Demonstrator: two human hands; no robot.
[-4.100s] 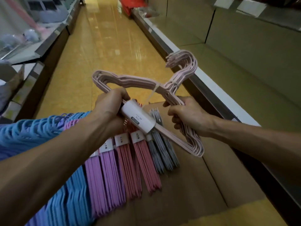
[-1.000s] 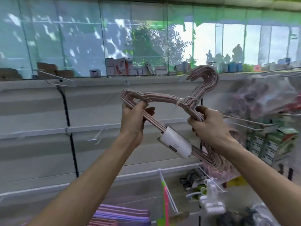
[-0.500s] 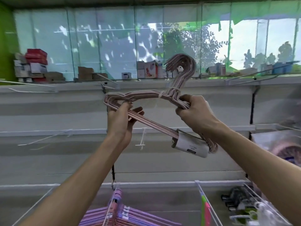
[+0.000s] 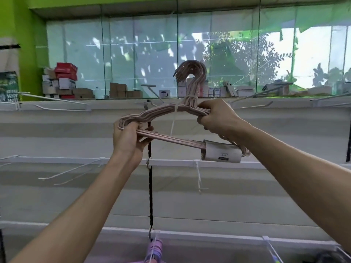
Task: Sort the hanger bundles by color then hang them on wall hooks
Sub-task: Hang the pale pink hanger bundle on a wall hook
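I hold a bundle of pale pink hangers up in front of the white wall panel, its hooks pointing up. My left hand grips the bundle's left corner and lower bar. My right hand grips the right shoulder just beside the neck. A white paper label sleeve wraps the lower bar near my right wrist. A white cable tie binds the bundle below the neck. A wall hook sticks out just behind the bundle. A purple hanger bundle hangs on a hook at the bottom.
Several bare white wire hooks jut from the panel, such as a left hook and one in the middle. A ledge along the window carries stacked boxes. A black slotted upright runs down the panel. Green wall at left.
I turned from the box of hangers to the wall. Over the last second the view shifted left and the bundle levelled out, its hooks now upright in front of a hook.
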